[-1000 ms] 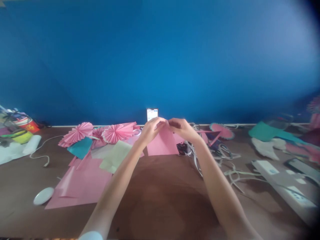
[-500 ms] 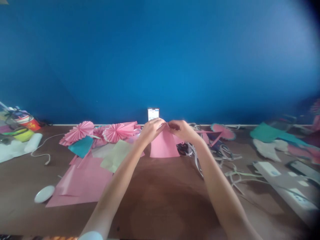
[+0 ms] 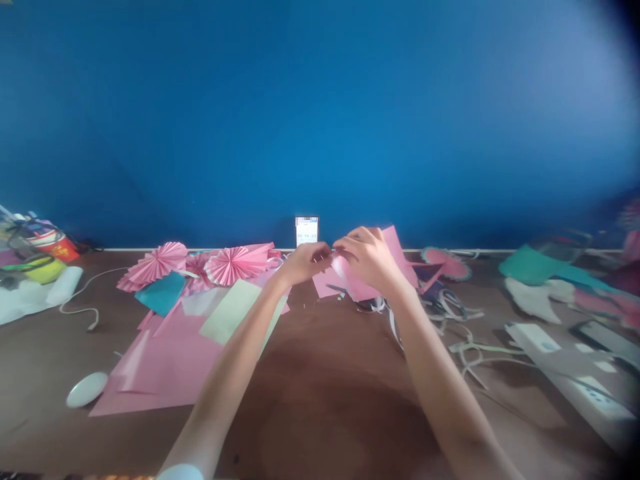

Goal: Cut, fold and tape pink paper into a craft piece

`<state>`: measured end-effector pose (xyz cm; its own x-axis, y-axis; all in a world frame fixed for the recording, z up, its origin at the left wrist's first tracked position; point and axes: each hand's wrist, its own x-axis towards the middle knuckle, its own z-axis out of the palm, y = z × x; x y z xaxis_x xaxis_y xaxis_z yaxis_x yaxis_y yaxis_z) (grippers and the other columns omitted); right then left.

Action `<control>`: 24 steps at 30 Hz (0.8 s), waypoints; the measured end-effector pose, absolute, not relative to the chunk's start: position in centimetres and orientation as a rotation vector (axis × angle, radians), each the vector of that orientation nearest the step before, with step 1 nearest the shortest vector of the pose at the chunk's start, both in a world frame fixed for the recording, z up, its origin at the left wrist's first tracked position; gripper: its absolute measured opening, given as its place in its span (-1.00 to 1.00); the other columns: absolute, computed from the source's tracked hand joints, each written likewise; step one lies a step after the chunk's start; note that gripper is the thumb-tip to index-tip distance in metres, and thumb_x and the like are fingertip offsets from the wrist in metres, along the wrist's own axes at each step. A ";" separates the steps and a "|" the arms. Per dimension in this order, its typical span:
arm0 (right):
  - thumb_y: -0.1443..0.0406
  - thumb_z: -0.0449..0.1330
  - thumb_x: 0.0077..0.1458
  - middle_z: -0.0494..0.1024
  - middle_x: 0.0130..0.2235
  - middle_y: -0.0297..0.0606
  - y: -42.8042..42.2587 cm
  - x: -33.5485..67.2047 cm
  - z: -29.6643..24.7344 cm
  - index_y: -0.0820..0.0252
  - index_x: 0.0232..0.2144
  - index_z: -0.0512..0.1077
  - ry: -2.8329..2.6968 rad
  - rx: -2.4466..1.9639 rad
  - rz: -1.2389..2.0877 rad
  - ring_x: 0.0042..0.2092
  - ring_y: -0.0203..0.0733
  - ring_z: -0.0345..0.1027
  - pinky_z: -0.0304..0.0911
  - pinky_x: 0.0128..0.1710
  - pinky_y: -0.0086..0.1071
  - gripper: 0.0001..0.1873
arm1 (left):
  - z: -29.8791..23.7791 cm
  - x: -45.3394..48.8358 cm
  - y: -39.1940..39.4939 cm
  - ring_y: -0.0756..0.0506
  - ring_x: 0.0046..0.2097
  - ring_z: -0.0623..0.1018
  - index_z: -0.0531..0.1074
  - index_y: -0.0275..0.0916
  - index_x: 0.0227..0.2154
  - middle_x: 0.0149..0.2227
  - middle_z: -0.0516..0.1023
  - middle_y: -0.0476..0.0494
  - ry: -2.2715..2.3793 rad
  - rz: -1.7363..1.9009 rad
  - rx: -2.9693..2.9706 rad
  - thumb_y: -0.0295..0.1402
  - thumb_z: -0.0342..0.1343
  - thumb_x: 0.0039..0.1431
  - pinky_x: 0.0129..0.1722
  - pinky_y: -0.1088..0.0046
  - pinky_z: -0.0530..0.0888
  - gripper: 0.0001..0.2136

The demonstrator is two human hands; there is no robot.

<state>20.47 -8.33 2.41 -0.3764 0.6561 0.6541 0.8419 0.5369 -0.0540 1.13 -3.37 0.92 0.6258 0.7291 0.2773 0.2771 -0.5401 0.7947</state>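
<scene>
A sheet of pink paper [image 3: 361, 288] is held up above the back of the table, turned on a slant with one corner rising behind my right hand [image 3: 367, 257]. That hand is closed on the sheet. My left hand [image 3: 305, 262] meets the sheet's left edge, its fingertips pinched there close to the right fingertips. Below the hands, another pink paper piece [image 3: 326, 283] lies on the table with small scraps beside it. A lit phone [image 3: 307, 230] stands upright against the wall just behind my left hand.
Pink folded paper fans [image 3: 233, 265], a teal piece [image 3: 163, 293], a pale green sheet [image 3: 233, 308] and a large pink sheet [image 3: 165, 363] lie left. A white mouse [image 3: 87, 390] is nearer. On the right are tangled cables [image 3: 450, 303] and a power strip [image 3: 570, 373].
The pink sheet has turned from hanging straight down to slanting up and right. My right hand has shifted slightly right, uncovering the paper piece and scraps below.
</scene>
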 end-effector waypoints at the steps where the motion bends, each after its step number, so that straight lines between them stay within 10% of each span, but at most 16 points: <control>1: 0.43 0.06 0.22 0.59 -0.21 -0.15 -8.4 20.3 2.4 0.11 -0.22 0.51 -2.144 -1.183 -0.439 -0.04 -0.02 0.34 0.07 0.00 -0.11 -0.76 | 0.8 1.2 -3.4 -0.03 -0.42 0.51 0.42 -0.25 -0.37 -0.43 0.51 -0.07 0.758 0.758 2.076 -0.10 0.11 0.19 -0.44 0.44 0.40 -0.72; 6: 0.41 0.06 0.23 0.43 0.10 -0.15 -8.3 19.3 2.3 0.08 -0.15 0.46 -1.962 -1.137 -0.534 0.17 0.05 0.15 0.06 0.09 -0.06 -0.76 | 0.4 2.1 -3.6 -0.04 -0.41 0.55 0.47 -0.30 -0.37 -0.44 0.56 -0.15 0.654 0.857 1.886 -0.09 0.14 0.18 -0.41 0.42 0.46 -0.69; 14: 0.44 0.03 0.22 0.48 -0.17 -0.19 -8.4 19.1 2.5 0.12 -0.12 0.38 -1.971 -0.953 -0.019 -0.13 -0.14 0.36 0.26 -0.13 -0.29 -0.77 | 0.3 2.2 -3.3 -0.05 -0.32 0.56 0.50 -0.31 -0.25 -0.33 0.57 -0.18 0.616 1.110 1.828 -0.11 0.14 0.20 -0.38 0.46 0.46 -0.68; 24: 0.43 0.01 0.25 0.46 -0.19 -0.16 -7.9 19.0 1.8 0.12 -0.08 0.36 -1.973 -1.013 -0.147 -0.13 -0.07 0.33 0.25 -0.16 -0.24 -0.76 | 0.0 2.7 -3.3 -0.05 -0.28 0.59 0.49 -0.31 -0.14 -0.27 0.58 -0.20 0.614 1.069 1.913 -0.24 0.00 0.31 -0.33 0.46 0.51 -0.73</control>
